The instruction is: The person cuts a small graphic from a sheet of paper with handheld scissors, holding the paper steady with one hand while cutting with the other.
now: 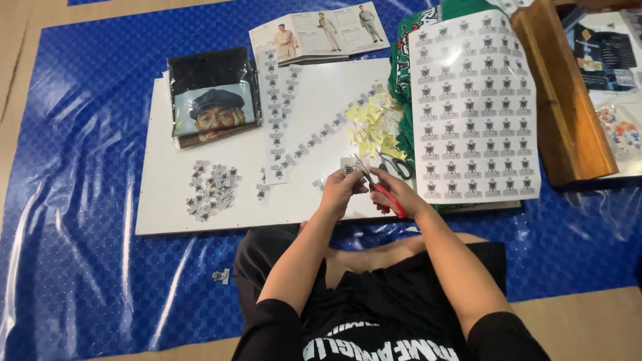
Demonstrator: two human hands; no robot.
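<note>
Red-handled metal scissors [381, 187] sit gripped in the right hand [396, 192] over the white board's [160, 207] near edge — the left hand [341, 190] pinches a small printed sticker piece [349, 167], best cut slowly along the outline.

- My right hand [396, 192] covers most of the red-handled scissors [382, 191]; their blades show just left of it
- The sticker piece [349, 166] in my left hand [341, 192] is too small to make out
- Right of the scissors, the green cloth [404, 73] lies mostly under the sticker sheet [472, 107]
</note>
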